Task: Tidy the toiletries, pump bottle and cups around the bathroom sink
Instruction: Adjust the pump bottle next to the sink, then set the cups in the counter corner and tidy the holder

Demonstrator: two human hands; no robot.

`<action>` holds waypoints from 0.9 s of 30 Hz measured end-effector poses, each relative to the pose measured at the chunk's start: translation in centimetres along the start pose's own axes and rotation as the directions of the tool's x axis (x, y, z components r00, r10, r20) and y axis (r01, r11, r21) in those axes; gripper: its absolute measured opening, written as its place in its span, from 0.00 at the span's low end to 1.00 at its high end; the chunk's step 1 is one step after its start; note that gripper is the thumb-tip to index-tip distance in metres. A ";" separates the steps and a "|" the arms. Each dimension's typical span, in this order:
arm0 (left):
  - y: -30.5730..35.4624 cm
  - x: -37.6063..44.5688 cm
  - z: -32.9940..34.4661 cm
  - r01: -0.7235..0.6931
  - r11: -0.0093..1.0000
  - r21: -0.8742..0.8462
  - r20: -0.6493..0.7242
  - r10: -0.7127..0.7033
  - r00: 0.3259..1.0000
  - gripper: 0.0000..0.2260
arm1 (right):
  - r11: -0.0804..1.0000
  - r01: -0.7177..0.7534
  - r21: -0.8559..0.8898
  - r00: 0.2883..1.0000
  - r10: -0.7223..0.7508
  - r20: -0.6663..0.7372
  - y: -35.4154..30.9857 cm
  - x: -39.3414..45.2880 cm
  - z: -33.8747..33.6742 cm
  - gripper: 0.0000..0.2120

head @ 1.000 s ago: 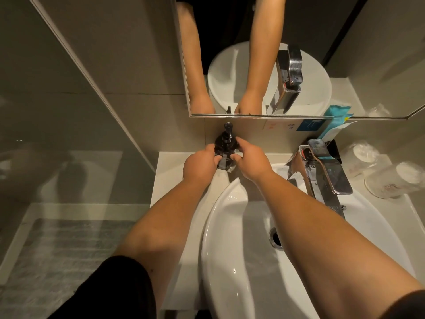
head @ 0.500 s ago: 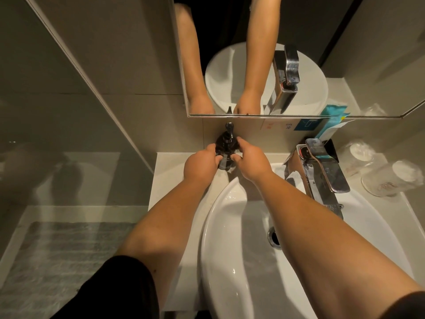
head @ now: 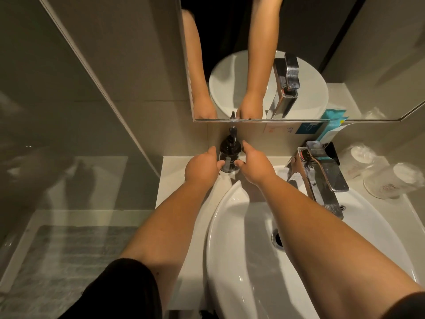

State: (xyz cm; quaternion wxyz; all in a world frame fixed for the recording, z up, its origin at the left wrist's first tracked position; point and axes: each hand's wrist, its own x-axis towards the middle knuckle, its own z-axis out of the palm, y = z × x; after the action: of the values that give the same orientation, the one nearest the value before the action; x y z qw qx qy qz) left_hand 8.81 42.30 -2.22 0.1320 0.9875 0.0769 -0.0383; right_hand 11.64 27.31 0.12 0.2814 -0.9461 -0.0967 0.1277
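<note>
Two hands: left hand (head: 202,168) and right hand (head: 254,165) flank the dark pump bottle (head: 230,153), fingertips touching its sides.
Bottle place: upright on the counter (head: 174,180), twelve o'clock of the sink (head: 230,238).
Cups (head: 388,178): clear, lying at two o'clock beyond the faucet (head: 322,178).

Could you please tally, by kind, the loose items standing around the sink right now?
Pump bottle: 1, dark, between left hand and right hand
Clear cups: 2
Teal toiletry packet: 1
Total: 4
</note>
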 end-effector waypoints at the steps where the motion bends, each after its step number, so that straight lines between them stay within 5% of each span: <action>1: -0.1 -0.2 -0.2 -0.006 1.000 0.007 0.001 0.006 1.000 0.21 | 1.000 0.012 -0.012 1.000 -0.012 0.001 -0.1 -0.2 -0.1 0.25; 15: -0.1 -6.6 -5.0 -0.245 0.948 0.202 0.038 0.242 0.970 0.26 | 0.903 0.133 -0.409 0.990 -0.143 0.006 -0.7 -7.7 -2.4 0.28; 27: 2.3 -14.7 -5.3 -0.239 0.920 0.312 0.062 0.232 0.971 0.30 | 0.846 0.271 -0.459 0.961 -0.266 0.076 0.0 -15.5 -2.6 0.29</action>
State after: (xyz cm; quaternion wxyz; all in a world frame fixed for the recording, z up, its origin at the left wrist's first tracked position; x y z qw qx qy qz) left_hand -5.03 39.41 4.89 -0.0237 0.9974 -0.0511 -0.0456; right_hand -2.33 22.05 5.18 0.0613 -0.9623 -0.2571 0.0648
